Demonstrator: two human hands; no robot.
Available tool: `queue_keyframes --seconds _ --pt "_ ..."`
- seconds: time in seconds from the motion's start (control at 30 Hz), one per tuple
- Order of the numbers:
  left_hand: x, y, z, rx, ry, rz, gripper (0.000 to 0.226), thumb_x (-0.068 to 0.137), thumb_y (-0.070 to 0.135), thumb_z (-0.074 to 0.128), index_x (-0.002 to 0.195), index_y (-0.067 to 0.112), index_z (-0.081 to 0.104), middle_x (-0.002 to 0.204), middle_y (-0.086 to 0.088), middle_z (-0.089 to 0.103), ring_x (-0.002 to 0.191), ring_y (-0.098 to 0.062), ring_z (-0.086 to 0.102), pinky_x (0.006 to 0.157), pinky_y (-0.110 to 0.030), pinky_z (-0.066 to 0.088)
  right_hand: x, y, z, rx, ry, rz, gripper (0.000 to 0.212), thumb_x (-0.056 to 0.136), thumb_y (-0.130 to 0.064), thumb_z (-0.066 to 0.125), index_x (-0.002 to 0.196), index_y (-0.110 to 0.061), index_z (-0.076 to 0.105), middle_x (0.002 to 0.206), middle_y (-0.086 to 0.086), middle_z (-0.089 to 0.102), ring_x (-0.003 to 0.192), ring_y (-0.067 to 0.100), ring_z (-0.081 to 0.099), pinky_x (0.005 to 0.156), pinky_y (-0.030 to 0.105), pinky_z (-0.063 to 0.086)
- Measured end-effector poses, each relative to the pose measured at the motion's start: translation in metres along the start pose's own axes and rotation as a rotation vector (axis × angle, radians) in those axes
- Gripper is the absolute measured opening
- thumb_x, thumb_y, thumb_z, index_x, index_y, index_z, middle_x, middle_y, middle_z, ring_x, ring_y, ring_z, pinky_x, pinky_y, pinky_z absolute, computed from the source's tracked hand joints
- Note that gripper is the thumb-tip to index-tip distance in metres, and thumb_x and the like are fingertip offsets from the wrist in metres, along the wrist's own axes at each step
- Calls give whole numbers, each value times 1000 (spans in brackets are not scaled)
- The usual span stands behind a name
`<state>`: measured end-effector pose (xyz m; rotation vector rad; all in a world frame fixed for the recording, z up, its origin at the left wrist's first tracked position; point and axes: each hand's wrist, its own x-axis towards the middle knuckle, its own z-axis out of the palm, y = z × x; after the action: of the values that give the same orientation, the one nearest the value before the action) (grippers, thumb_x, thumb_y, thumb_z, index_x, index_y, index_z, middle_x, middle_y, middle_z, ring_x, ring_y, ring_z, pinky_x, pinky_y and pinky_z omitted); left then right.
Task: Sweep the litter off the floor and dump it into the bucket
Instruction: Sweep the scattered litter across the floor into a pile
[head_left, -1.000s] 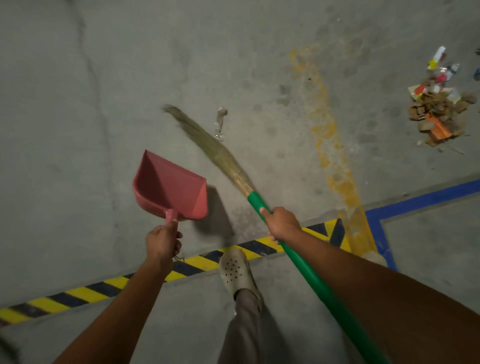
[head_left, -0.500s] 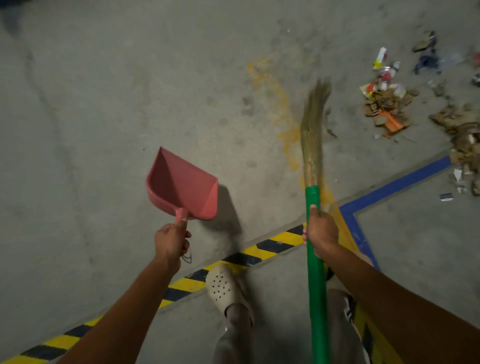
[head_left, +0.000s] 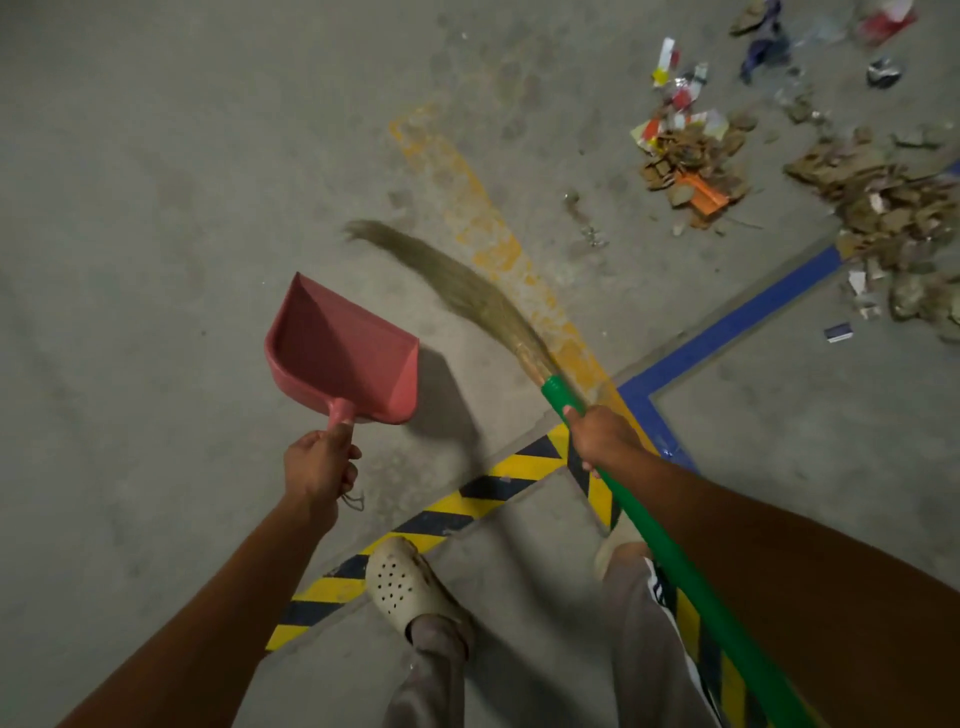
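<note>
My left hand (head_left: 319, 465) grips the handle of a red dustpan (head_left: 343, 353), held above the concrete floor with its mouth facing away. My right hand (head_left: 597, 436) is closed on the green handle of a broom (head_left: 670, 566); its straw bristles (head_left: 457, 286) are blurred and point to the upper left. A small clear scrap (head_left: 584, 218) lies on the floor right of the bristles. One litter pile (head_left: 685, 156) of cardboard bits and wrappers lies at the upper right, and a larger brown pile (head_left: 893, 218) lies at the right edge. No bucket is in view.
A yellow-black hazard stripe (head_left: 467, 499) crosses the floor under my feet. A blue line (head_left: 727, 332) and a worn yellow line (head_left: 483, 228) meet near my right hand. My pale clog (head_left: 405, 587) stands on the stripe. More scraps (head_left: 763, 47) lie along the top right edge.
The broom swung from upper left to straight ahead, then back to the upper left. The view shifted right, so more litter shows. The dustpan stays in my left hand.
</note>
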<state>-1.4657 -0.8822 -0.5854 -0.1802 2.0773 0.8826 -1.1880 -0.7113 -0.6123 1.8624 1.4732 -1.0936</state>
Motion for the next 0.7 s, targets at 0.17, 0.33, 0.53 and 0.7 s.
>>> queue_keyframes --seconds 0.17,0.33,0.53,0.7 --pt "-28 16 65 34 -33 9 29 97 26 62 82 2 57 72 -14 58 41 -16 40 37 -22 28 44 70 -67 370 68 139 55 106 -47 42 84 0 60 66 18 61 49 26 57 54 33 49" --pt "-59 39 140 48 -85 24 25 98 22 60 86 1 55 72 -13 56 36 -13 39 35 -20 26 69 137 -148 664 163 217 51 108 -42 41 81 0 53 62 17 54 48 24 52 49 32 44" --pt "-94 81 216 92 -138 49 22 98 22 59 87 4 53 71 -12 55 35 -10 37 37 -17 25 44 192 -226 822 144 167 48 106 -44 45 79 -4 54 62 17 54 46 24 50 47 27 41" --pt "-115 116 258 120 -143 81 24 98 23 61 86 4 54 73 -14 55 36 -11 38 37 -17 26 27 214 -242 675 137 31 47 104 -47 44 78 -10 56 53 12 60 45 29 58 52 39 51"
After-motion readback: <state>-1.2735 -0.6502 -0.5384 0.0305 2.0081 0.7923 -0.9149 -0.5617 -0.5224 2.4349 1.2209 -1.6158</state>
